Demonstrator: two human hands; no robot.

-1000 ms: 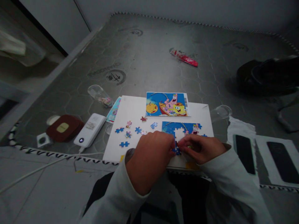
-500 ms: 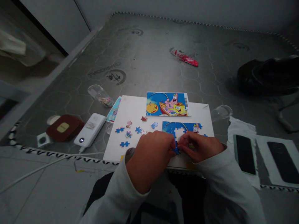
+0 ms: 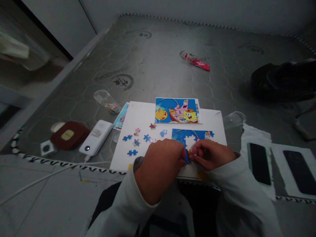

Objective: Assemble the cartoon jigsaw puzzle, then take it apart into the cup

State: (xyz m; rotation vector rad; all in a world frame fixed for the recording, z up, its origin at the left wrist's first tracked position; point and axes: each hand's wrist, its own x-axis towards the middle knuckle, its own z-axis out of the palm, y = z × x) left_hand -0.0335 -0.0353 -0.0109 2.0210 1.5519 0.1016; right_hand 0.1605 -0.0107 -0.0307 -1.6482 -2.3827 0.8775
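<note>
A partly joined jigsaw puzzle (image 3: 179, 134) lies on a white board (image 3: 140, 113), with a white gap in its middle. My left hand (image 3: 160, 168) is closed at the puzzle's lower left, its fingertips pinching a blue edge section. From the other side, my right hand (image 3: 214, 154) pinches a small reddish-yellow puzzle piece (image 3: 189, 152) against that section; the fingers partly cover it. Loose blue puzzle pieces (image 3: 132, 152) and a brown-red piece (image 3: 152, 126) lie left of the puzzle. Above it rests the picture card (image 3: 176, 110) with a cartoon boat scene.
Left of the board are a white power bank (image 3: 96, 138) with a cable, a brown case (image 3: 69, 135) and a clear container of pieces (image 3: 107, 102). Right are a clear cup (image 3: 234, 119) and two phones, one green-edged (image 3: 259, 163), one black (image 3: 300, 171). A red wrapper (image 3: 196, 61) lies farther back.
My right fingers have shifted slightly at the joint, showing more of the reddish-yellow piece. My left hand stays nearly in place, and the view has moved very slightly.
</note>
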